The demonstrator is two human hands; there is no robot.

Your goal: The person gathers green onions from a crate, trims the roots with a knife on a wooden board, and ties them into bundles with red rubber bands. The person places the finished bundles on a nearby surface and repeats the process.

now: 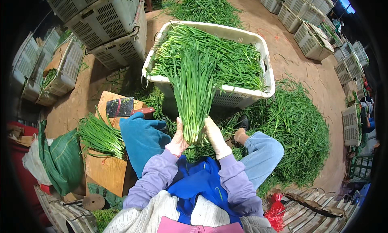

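Note:
Between my left hand (178,141) and my right hand (215,138) is a thick bunch of garlic chives (195,96), gripped from both sides near its pale cut ends. Its green leaf tips point away from me and overlap the near rim of a large white plastic crate (233,99). Inside the crate, layers of chives (239,60) lie heaped almost to the rim. To my left, a cleaver (121,107) with a reddish wooden handle rests on a wooden block (106,96). Another bunch of chives (101,136) lies on the wooden surface (106,172) nearer me.
Loose greens (297,133) form a big pile on the floor at right, and another heap (206,7) lies beyond the crate. Stacked white crates (106,23) rise at far left. Red plastic twine (275,213) sits by my right side. People are partly visible at the far right edge.

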